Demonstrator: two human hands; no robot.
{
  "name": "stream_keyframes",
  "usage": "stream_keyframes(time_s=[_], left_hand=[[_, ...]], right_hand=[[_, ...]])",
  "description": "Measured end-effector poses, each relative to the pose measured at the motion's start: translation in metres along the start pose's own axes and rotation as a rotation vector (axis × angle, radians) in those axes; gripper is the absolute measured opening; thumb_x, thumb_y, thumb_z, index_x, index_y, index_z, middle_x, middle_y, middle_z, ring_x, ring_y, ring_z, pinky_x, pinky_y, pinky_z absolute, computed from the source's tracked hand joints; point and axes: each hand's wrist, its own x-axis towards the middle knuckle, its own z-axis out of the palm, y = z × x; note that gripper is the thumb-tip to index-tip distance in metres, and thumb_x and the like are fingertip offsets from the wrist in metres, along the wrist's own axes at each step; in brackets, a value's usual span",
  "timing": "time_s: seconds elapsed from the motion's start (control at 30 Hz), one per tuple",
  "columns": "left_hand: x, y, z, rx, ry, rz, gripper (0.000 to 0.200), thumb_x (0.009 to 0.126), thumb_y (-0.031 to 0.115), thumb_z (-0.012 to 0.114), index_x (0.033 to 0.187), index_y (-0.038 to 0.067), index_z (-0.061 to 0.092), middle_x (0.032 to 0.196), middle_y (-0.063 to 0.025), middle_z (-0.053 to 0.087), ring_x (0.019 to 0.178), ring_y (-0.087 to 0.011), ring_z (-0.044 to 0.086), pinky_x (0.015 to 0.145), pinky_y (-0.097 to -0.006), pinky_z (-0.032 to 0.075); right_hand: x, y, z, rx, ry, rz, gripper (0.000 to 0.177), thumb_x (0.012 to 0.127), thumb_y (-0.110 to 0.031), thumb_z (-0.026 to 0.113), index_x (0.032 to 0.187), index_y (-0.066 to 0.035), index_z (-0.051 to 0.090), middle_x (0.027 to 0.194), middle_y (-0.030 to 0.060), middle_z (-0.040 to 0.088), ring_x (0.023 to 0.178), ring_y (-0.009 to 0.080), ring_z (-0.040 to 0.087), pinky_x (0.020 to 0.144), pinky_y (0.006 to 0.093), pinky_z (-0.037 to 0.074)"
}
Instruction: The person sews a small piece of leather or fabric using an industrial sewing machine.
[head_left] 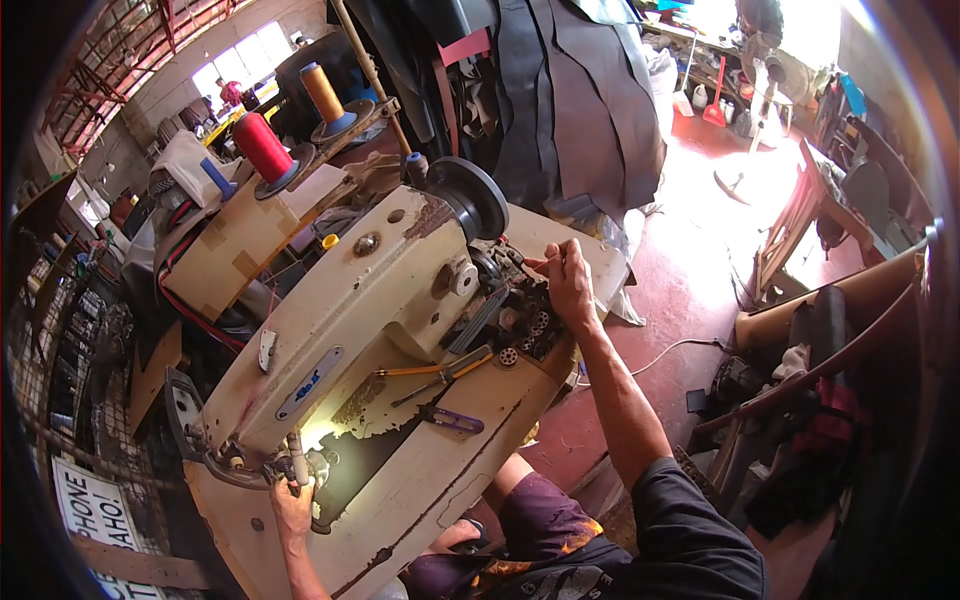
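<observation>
A worn cream sewing machine (340, 320) lies across a cream table (450, 450). My right hand (568, 283) reaches to the machine's right end, fingers pinched at the dark mechanism (515, 300) below the black handwheel (470, 195); whether it grips a part there I cannot tell. My left hand (292, 500) is at the needle end, fingers closed around a small white cylinder (297, 455) by the lit needle area. Scissors with yellow handles (440, 370) and purple thread snips (450, 420) lie on the table between my hands.
A red thread cone (262, 145) and an orange one (322, 92) stand behind the machine. Dark leather sheets (560, 90) hang at the back. A red floor (700, 260), a standing fan (765, 70) and cluttered chairs (820, 400) lie to the right.
</observation>
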Motion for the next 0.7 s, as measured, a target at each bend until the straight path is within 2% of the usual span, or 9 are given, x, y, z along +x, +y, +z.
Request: stream_keyframes(time_s=[0.27, 0.47, 0.53, 0.6, 0.7], left_hand=[[0.002, -0.013, 0.000, 0.014, 0.008, 0.064, 0.011, 0.086, 0.006, 0.068, 0.091, -0.002, 0.061, 0.079, -0.0049, 0.059, 0.069, -0.0133, 0.054, 0.065, -0.0314, 0.045], [0.001, -0.003, -0.001, 0.049, -0.008, 0.007, 0.013, 0.086, 0.007, 0.069, 0.091, -0.003, 0.062, 0.081, -0.0071, 0.063, 0.073, -0.0140, 0.058, 0.067, -0.0322, 0.047], [0.003, -0.009, -0.002, 0.143, -0.006, 0.012, 0.013, 0.086, 0.007, 0.070, 0.090, -0.002, 0.063, 0.081, -0.0083, 0.065, 0.074, -0.0158, 0.060, 0.068, -0.0327, 0.048], [-0.001, 0.016, -0.002, 0.070, 0.004, -0.039, 0.017, 0.083, 0.009, 0.074, 0.081, -0.001, 0.060, 0.078, -0.0105, 0.064, 0.071, -0.0185, 0.058, 0.067, -0.0350, 0.047], [0.001, 0.007, -0.001, 0.120, 0.019, -0.077, 0.024, 0.080, 0.012, 0.076, 0.076, 0.001, 0.056, 0.073, -0.0099, 0.060, 0.068, -0.0188, 0.056, 0.063, -0.0354, 0.045]], right_hand=[[0.000, 0.003, 0.000, 0.013, -0.019, 0.015, 0.022, 0.104, -0.018, 0.048, 0.092, 0.001, 0.045, 0.077, 0.0199, 0.067, 0.084, 0.0276, 0.075, 0.068, 0.0348, 0.056], [-0.002, -0.003, -0.003, -0.011, 0.003, 0.042, 0.022, 0.104, -0.017, 0.049, 0.092, 0.001, 0.045, 0.076, 0.0184, 0.066, 0.084, 0.0277, 0.075, 0.068, 0.0351, 0.056], [-0.002, -0.007, -0.001, -0.071, 0.014, 0.036, 0.021, 0.104, -0.016, 0.050, 0.092, 0.001, 0.045, 0.077, 0.0176, 0.065, 0.084, 0.0282, 0.074, 0.067, 0.0357, 0.056], [-0.001, 0.001, 0.002, 0.057, 0.009, 0.038, 0.020, 0.104, -0.015, 0.049, 0.092, 0.001, 0.045, 0.078, 0.0180, 0.063, 0.085, 0.0289, 0.074, 0.066, 0.0356, 0.056], [-0.001, 0.007, 0.001, 0.005, 0.000, -0.005, 0.019, 0.104, -0.013, 0.047, 0.092, 0.002, 0.045, 0.079, 0.0171, 0.063, 0.086, 0.0294, 0.074, 0.066, 0.0346, 0.056]])
